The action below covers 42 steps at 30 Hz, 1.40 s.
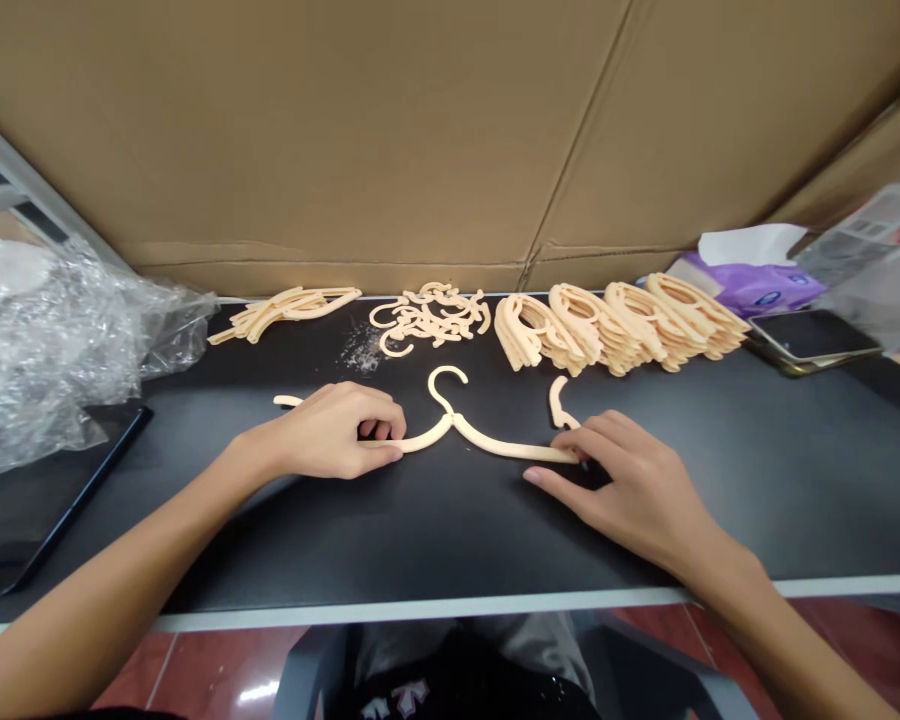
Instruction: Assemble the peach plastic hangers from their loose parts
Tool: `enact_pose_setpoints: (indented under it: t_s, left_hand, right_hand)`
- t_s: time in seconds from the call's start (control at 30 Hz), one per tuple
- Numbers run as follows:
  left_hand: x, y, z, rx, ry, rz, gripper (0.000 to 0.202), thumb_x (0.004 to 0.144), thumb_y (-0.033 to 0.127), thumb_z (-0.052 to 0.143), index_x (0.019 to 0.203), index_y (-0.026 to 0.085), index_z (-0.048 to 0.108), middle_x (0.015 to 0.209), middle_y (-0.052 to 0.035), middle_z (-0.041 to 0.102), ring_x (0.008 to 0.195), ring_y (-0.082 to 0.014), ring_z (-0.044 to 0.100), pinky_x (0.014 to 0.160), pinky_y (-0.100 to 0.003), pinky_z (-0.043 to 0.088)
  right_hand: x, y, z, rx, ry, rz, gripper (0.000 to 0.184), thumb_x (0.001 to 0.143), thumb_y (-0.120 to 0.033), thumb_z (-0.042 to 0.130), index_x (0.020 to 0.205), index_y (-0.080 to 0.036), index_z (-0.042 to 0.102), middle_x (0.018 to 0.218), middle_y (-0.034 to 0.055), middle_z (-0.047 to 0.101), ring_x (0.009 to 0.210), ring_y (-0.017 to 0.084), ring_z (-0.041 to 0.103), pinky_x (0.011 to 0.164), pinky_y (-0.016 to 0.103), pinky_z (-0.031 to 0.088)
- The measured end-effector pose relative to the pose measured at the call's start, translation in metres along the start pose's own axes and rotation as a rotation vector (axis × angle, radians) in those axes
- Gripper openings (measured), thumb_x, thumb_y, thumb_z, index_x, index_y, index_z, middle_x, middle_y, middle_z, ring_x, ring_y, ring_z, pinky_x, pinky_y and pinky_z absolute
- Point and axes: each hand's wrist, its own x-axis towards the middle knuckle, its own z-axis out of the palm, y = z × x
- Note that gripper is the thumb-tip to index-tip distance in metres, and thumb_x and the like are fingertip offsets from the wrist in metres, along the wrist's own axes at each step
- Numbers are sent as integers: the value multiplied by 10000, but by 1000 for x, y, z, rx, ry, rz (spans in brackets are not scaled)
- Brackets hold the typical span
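Note:
A cream plastic clothes hanger (487, 440) lies on the black tabletop in front of me, its hook (444, 384) pointing up and away and its two arms spread. My left hand (345, 430) is closed round the left arm of the hanger, fingers curled and thumb along the near side. On the other end, my right hand (630, 480) grips the tip of the right arm between fingers and thumb; its fingers hide that tip. A curved cream piece (559, 402) shows just beyond my right fingers. Another cream end (287, 400) pokes out behind my left hand.
Loose cream hooks (435, 318) lie in a heap at the back. Left of them is a pile of hanger arms (289, 308); to the right are stacked folded hangers (622, 320). Bubble wrap (67, 350), a purple tissue pack (757, 285) and a phone (817, 335) flank the workspace.

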Motion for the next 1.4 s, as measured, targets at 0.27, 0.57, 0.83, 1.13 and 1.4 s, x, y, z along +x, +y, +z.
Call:
enact_pose_setpoints:
  t_s: [0.27,0.57,0.83,1.13,1.4]
  left_hand:
    - [0,-1,-1,1,-13,32,128,874,302,620,811,201,667,783,27,633,697,-110,545,651,-242,379]
    - [-1,0,-2,-17,-6,30,104,855,271,610,826,204,684,787,17,647,697,-118,558,649,-245,396]
    - [-2,-2,-3,159,81,49,155,788,178,561,855,214,695,890,-28,664,853,-196,569,765,-320,428]
    - [-2,2,-4,401,68,-204,161,827,285,509,915,213,624,970,-80,607,918,-271,569,754,-407,433]
    - [-5,9,0,613,132,-374,271,898,422,465,969,198,599,1042,-134,588,997,-346,563,792,-519,466]
  right_hand:
    - [-1,-2,4,-2,30,5,353,917,-453,673,1069,-133,679,773,51,613,755,208,601,643,339,513]
    - [0,-2,5,212,-42,-47,55,965,-257,618,997,-214,609,1003,79,706,1013,229,639,858,386,560]
    - [7,-1,5,244,-108,-121,276,968,-184,567,1238,-182,622,1114,121,691,1047,257,606,905,458,557]
    - [44,4,17,267,-156,-256,195,941,-182,534,1054,-136,687,966,133,662,894,244,615,766,417,549]
    - [38,7,19,294,-130,-234,193,927,-178,554,1069,-163,683,977,121,670,886,241,623,756,411,544]
